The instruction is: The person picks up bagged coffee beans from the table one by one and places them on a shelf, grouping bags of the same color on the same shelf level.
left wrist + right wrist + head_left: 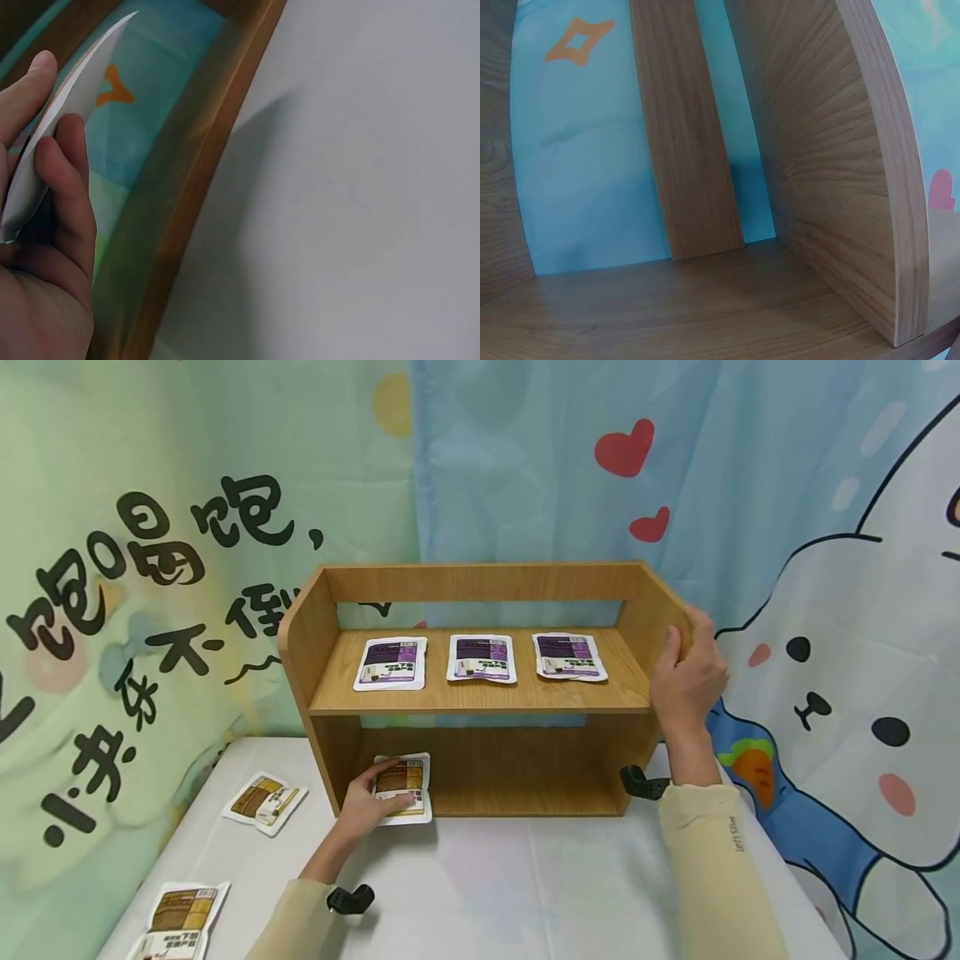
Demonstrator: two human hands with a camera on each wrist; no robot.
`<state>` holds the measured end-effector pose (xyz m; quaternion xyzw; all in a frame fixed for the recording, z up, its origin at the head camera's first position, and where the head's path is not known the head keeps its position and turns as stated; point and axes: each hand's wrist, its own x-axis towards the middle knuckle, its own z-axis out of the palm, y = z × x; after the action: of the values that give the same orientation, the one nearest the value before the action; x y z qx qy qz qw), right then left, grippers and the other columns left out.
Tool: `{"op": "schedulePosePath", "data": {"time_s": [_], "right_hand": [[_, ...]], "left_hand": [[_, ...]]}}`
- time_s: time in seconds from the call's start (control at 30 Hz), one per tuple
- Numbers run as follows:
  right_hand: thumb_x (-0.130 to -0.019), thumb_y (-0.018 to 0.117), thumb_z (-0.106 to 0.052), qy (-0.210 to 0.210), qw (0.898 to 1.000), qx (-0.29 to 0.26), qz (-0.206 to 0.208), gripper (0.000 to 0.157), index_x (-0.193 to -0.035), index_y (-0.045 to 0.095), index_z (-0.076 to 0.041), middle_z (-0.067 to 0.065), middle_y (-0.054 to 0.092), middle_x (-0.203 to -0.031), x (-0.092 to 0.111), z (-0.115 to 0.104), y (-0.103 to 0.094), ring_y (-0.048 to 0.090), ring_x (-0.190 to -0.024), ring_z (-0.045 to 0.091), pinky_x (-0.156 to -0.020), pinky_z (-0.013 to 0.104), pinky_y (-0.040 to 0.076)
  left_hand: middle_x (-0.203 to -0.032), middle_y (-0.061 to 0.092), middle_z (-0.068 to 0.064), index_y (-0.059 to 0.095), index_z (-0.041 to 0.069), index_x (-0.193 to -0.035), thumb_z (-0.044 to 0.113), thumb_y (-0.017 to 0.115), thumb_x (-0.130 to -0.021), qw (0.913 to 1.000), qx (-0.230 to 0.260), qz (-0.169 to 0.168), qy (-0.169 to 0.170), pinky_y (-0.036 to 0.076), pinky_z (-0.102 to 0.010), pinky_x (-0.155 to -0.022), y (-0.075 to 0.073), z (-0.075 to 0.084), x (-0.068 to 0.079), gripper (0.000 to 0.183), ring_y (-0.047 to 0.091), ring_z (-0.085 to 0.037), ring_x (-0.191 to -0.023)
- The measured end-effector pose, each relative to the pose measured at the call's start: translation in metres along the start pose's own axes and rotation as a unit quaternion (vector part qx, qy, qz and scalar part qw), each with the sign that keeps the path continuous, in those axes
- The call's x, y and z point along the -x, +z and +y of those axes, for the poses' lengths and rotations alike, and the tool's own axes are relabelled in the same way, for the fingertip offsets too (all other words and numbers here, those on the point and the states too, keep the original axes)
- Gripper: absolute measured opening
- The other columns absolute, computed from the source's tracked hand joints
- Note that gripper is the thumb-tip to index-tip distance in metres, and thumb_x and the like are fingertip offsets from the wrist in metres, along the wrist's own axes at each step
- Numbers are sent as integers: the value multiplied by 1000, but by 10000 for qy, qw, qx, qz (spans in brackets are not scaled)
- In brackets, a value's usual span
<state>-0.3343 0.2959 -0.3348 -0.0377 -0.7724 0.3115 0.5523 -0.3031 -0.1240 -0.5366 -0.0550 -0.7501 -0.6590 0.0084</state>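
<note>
My left hand holds a brown-and-white sachet between thumb and fingers, at the lower left opening of a two-tier wooden shelf. Seen from the left wrist, the sachet is edge-on, its white back towards the curled fingers. My right hand grips the right side panel of the shelf, thumb on its front edge. Three purple-and-white sachets lie in a row on the upper tier: a left one, a middle one and a right one.
Two more brown-and-white sachets lie on the white table left of the shelf: one nearer the shelf, one at the front edge of view. Printed curtains hang behind and beside the table.
</note>
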Motion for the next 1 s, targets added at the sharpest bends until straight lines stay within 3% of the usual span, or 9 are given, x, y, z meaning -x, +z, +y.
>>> {"op": "schedulePosePath", "data": {"time_s": [0.07,0.3,0.6,0.77,1.0], "right_hand": [[-101,51,-33,-7,10000,-4,-2,33,-130,55,-17,16,67,-114,0,-1,0,65,-97,37,-80,52,51],[-102,51,-32,-40,10000,-18,-39,34,-131,55,-16,15,66,-116,-1,-2,0,65,-98,37,-81,51,52],[-102,50,-31,-48,10000,33,-64,34,-131,55,-14,17,66,-115,0,1,-1,64,-98,38,-80,52,51],[-102,48,-33,-62,9998,101,-138,37,-132,55,-13,17,65,-117,0,2,-2,64,-99,38,-80,52,51],[-102,49,-33,-68,9999,48,-134,36,-132,55,-14,16,65,-117,0,2,-2,64,-98,37,-80,51,51]], "left_hand": [[-147,42,-14,57,9,-135,19,88,-72,10000,-58,-8,37,25,-47,-111,1,2,-6,71,24,-31,-142],[-145,44,-14,56,11,-136,19,87,-74,9992,-362,-156,21,26,-52,-108,-1,2,-25,70,33,-32,-136],[-147,38,-16,53,13,-139,16,83,-78,9976,-644,-202,-174,28,-51,-107,-3,-2,-46,68,34,-35,-134],[-145,39,-14,53,13,-138,12,81,-80,9978,-553,-294,-220,34,-49,-103,0,-3,-55,64,38,-33,-128],[-148,35,-15,51,11,-140,14,81,-81,9977,-429,-422,-296,34,-50,-103,1,0,-61,66,35,-32,-129]]}}
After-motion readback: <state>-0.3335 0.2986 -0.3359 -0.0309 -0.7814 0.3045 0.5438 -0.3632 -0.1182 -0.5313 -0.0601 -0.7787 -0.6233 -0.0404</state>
